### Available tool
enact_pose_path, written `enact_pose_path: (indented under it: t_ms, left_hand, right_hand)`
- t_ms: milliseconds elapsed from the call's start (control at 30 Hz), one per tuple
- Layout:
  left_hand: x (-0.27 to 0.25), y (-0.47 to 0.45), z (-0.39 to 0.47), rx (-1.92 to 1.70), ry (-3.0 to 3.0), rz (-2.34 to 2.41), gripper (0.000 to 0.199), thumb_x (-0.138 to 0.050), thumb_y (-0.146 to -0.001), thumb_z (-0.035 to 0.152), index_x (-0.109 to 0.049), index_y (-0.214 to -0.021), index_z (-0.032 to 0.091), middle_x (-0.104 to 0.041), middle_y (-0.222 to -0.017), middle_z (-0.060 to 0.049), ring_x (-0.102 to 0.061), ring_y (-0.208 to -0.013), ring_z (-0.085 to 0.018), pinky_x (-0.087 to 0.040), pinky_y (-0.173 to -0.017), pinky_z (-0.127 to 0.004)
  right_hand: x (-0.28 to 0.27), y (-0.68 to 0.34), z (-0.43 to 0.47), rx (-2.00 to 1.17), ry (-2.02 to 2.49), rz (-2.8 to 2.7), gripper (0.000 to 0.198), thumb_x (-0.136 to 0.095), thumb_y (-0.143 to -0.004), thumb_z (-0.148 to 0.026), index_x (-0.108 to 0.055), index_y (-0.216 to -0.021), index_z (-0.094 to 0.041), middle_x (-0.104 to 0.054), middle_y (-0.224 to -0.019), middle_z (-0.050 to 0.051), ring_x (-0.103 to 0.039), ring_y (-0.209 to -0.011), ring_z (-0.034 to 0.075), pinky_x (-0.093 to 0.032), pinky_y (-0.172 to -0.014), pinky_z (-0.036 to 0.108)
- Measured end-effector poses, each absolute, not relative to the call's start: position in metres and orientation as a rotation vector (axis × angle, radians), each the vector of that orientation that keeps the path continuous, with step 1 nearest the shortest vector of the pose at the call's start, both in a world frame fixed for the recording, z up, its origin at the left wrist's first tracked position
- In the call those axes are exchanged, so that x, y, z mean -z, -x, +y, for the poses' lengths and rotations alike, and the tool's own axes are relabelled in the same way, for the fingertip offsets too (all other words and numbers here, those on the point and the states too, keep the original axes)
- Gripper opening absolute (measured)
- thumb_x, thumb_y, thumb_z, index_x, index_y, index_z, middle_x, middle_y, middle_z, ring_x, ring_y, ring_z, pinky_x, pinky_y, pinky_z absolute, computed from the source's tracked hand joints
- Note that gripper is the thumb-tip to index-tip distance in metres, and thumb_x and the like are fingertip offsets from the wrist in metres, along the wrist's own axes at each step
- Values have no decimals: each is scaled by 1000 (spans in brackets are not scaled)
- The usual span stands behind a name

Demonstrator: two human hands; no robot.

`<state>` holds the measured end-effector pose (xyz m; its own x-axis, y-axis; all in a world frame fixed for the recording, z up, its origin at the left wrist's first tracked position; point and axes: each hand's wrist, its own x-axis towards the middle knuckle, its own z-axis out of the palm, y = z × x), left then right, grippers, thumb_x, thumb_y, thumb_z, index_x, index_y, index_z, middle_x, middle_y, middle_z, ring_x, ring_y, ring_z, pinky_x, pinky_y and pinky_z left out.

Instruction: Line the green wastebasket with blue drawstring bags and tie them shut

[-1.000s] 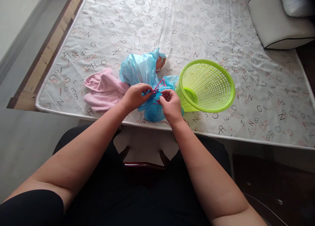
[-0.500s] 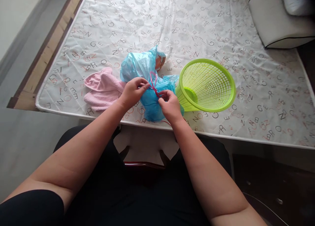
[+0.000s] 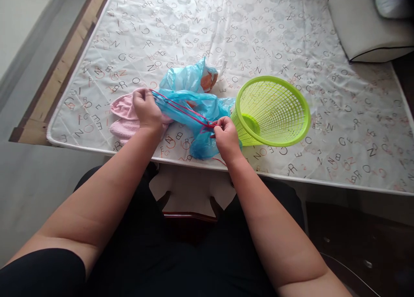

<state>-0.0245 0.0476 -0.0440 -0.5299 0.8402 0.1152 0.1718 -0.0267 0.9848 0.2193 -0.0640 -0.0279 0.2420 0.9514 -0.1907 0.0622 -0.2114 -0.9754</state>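
Note:
A thin red string (image 3: pixel 186 108) runs taut between my two hands, along a stretched fold of a blue plastic bag (image 3: pixel 207 144). My left hand (image 3: pixel 147 109) is closed on the string and perhaps an edge of the bag, above a pink cloth (image 3: pixel 124 131). Fingers pinched, my right hand (image 3: pixel 224 135) grips the string where it bunches over the bag. Behind the hands, more blue plastic (image 3: pixel 184 79) lies crumpled with something orange-brown (image 3: pixel 209 80) beside it. What my fingertips cover is hidden.
A green mesh basket (image 3: pixel 273 139) lies tipped on its side, right of my right hand. The white mattress (image 3: pixel 339 116) is printed with letters. A pale cushion-like block (image 3: pixel 365 29) sits at the back right. A chair seat (image 3: pixel 190 187) shows between my legs.
My left hand has moved left and slightly up, away from the right hand, drawing the red string and blue plastic out long. The small loop of string is gone. My right hand has barely moved.

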Motion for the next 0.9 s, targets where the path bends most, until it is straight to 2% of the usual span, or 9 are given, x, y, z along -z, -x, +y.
enact_pose_path:
  t_ms: [133,233,267,400,500,600,667,800,900]
  left_hand:
    - [32,44,52,-1736,-1030,1854,27,-39,-120,35,-56,-104,20,-69,-118,-6,-55,-141,-23,-42,-108,-51]
    - [11,33,32,-1890,-1531,1785,23,-59,-113,42,-60,-123,22,-55,-160,-10,-37,-161,-31,-35,-118,-62]
    - [5,26,24,-1861,-1727,1686,30,-67,-107,44,-60,-128,24,-51,-166,-10,-34,-164,-33,-35,-122,-62]
    - [1,-3,1,-1092,-2170,1220,36,-77,-95,50,-70,-123,29,-73,-138,-9,-59,-147,-35,-45,-124,-56]
    - [13,-11,-1,-672,-2185,1051,34,-74,-96,45,-75,-124,26,-81,-117,-8,-75,-116,-29,-57,-108,-45]
    - [24,-8,3,-448,-2124,1135,31,-72,-97,40,-78,-124,25,-81,-98,-5,-76,-90,-24,-60,-91,-39]
    - [28,-4,7,-357,-2107,1211,29,-72,-97,37,-80,-122,25,-81,-100,-6,-75,-90,-25,-60,-92,-40]
    - [36,2,14,-379,-2042,1359,43,-70,-94,31,-76,-136,23,-78,-131,-13,-73,-114,-32,-56,-110,-49]
    - [50,6,18,-485,-1901,1479,46,-76,-89,32,-75,-134,23,-74,-134,-16,-68,-127,-37,-51,-119,-55]
  right_hand:
    - [25,-218,-65,-1165,1519,-952,17,-64,-87,-20,-48,-88,-26,-57,-83,-4,-66,-72,14,-50,-65,31]
    - [25,-218,-66,-1124,1470,-987,17,-70,-89,-27,-56,-98,-27,-60,-84,-4,-63,-75,14,-51,-67,31]
    - [26,-218,-66,-1125,1436,-1008,19,-72,-90,-29,-59,-103,-27,-61,-85,-3,-63,-76,15,-52,-69,31]
    - [32,-218,-66,-1118,1286,-1098,23,-76,-92,-39,-65,-108,-26,-68,-91,-2,-65,-85,15,-56,-83,34]
    - [34,-217,-66,-1069,1256,-1107,26,-79,-93,-46,-63,-98,-26,-69,-95,-1,-67,-88,15,-57,-87,34]
    - [34,-218,-64,-1068,1235,-1071,32,-78,-95,-52,-58,-97,-27,-65,-93,-2,-68,-84,14,-59,-82,32]
    - [33,-219,-63,-1075,1221,-1038,35,-77,-96,-55,-55,-98,-27,-61,-92,-3,-68,-81,13,-60,-77,31]
    - [31,-220,-62,-1078,1200,-956,37,-77,-96,-57,-55,-101,-28,-62,-91,-3,-68,-78,13,-60,-69,28]
    - [23,-219,-64,-1077,1220,-931,34,-75,-98,-56,-55,-104,-29,-63,-90,-3,-67,-74,12,-59,-67,27]
